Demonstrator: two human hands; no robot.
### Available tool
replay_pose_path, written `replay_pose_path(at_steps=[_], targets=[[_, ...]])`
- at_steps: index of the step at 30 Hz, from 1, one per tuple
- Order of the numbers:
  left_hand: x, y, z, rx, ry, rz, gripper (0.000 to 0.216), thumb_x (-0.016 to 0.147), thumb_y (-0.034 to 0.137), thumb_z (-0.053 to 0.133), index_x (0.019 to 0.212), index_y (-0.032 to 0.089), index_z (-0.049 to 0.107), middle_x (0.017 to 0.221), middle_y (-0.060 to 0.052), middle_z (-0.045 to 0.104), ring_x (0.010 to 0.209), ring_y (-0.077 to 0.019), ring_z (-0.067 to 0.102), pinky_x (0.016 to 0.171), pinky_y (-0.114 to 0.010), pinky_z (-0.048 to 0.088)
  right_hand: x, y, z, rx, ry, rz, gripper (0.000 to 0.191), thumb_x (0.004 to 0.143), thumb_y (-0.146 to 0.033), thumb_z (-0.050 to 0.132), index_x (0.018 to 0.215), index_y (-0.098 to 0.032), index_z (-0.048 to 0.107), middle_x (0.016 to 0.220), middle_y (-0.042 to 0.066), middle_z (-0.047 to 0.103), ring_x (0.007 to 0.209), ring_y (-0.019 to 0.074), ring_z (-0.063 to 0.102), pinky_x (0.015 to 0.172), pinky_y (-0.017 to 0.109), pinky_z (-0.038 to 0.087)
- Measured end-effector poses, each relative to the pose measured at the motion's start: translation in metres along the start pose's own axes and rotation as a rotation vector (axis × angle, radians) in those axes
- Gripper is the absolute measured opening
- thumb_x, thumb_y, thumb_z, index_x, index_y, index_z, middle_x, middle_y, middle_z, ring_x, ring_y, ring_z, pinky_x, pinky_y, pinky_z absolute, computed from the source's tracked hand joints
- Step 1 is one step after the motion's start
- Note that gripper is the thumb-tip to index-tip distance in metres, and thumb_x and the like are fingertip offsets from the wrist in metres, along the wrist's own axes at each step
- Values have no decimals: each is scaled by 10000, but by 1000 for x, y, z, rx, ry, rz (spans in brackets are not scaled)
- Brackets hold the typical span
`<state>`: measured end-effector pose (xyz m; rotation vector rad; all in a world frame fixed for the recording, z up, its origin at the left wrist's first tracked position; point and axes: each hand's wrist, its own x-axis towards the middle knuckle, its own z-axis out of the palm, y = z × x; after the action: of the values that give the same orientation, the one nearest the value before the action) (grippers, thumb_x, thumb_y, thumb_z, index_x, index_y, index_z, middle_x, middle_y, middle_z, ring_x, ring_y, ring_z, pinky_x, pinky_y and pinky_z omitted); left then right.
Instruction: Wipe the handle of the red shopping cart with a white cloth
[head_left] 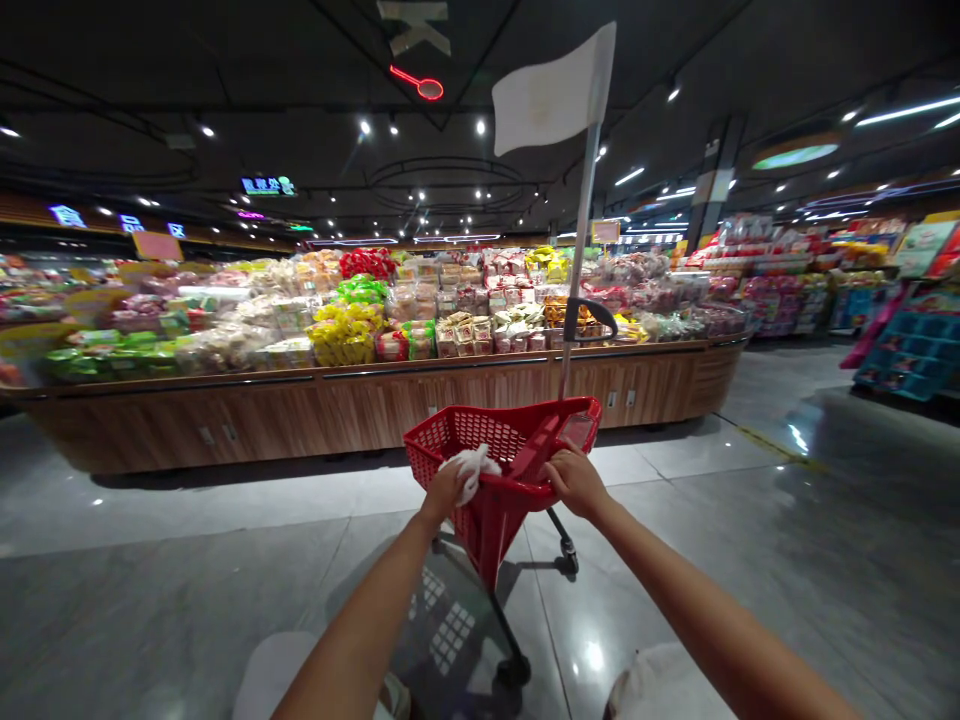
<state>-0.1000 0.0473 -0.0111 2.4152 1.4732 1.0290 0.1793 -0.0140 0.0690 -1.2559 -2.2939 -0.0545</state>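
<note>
A small red plastic shopping cart [487, 440] stands on the shiny floor right in front of me. My left hand [444, 490] is closed on a white cloth [471, 468] pressed against the cart's near rim. My right hand [574, 480] is wrapped over the rim at the cart's right corner. A white pole [579, 250] rises from the cart and carries a white flag [551, 95]. The basket looks empty apart from the cloth.
A long curved wooden display island [360, 400] piled with packaged snacks runs across the view beyond the cart. More shelves of goods [780, 270] and blue crates [911, 350] stand at the right. Grey polished floor [187, 560] surrounds the cart.
</note>
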Motion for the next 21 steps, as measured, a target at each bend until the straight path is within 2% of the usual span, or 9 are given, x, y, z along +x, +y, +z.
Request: replay_pose_path(at_steps=[2, 5, 7, 9, 12, 15, 19, 21], targets=[[4, 0, 2, 44, -18, -37, 354, 924, 229, 393, 1217, 194, 588, 1124, -68, 670, 1085, -204, 581, 1007, -384, 425, 1, -16, -4, -79, -91, 70, 457, 940, -347, 339, 727, -193, 713, 761, 62, 708, 824, 198, 613, 1028, 405, 285], [0, 19, 15, 52, 2, -47, 339, 940, 219, 359, 1170, 199, 607, 1092, -67, 673, 1054, -206, 591, 992, -388, 431, 2, -48, 4, -192, -151, 113, 401, 921, -427, 398, 884, -173, 706, 876, 103, 706, 821, 228, 617, 876, 383, 373], [-6, 37, 28, 49, 32, -50, 340, 955, 239, 342, 1180, 182, 591, 1172, -90, 636, 1142, -218, 546, 1018, -392, 414, 2, -62, 14, -270, -138, 147, 359, 920, -384, 407, 991, -153, 672, 948, 136, 686, 816, 241, 617, 775, 368, 381], [-11, 53, 38, 43, 29, -9, 351, 954, 259, 371, 1252, 171, 533, 1275, -104, 574, 1236, -225, 475, 1062, -408, 375, -1, -64, 24, -331, -114, 145, 320, 921, -313, 403, 1009, -134, 654, 955, 157, 669, 817, 245, 611, 729, 356, 358], [-10, 67, 42, 46, -69, 94, 393, 930, 251, 440, 1318, 199, 468, 1306, -87, 547, 1239, -224, 460, 1079, -427, 353, -9, -46, 29, -375, -69, 49, 296, 923, -274, 396, 964, -126, 650, 926, 149, 659, 824, 233, 590, 715, 341, 321], [-4, 61, 32, 103, -190, 101, 367, 907, 228, 483, 1273, 222, 506, 1226, -66, 592, 1160, -218, 505, 1031, -404, 389, -21, -18, 24, -397, -28, -44, 304, 940, -308, 384, 1014, -162, 639, 944, 103, 661, 809, 204, 572, 709, 326, 289], [-10, 26, 5, 274, -283, -113, 227, 897, 220, 507, 1098, 202, 613, 1095, -62, 647, 1062, -203, 557, 951, -322, 408, -33, 22, 10, -449, -12, -71, 359, 979, -364, 333, 1046, -211, 651, 892, 54, 669, 764, 172, 556, 705, 315, 259], [-20, 8, -8, 346, -305, -243, 220, 893, 221, 517, 1083, 203, 626, 1097, -65, 651, 1067, -206, 563, 941, -306, 394, -34, 41, 3, -457, -21, -56, 371, 982, -395, 340, 1035, -227, 666, 862, 46, 671, 758, 164, 553, 713, 312, 253]])
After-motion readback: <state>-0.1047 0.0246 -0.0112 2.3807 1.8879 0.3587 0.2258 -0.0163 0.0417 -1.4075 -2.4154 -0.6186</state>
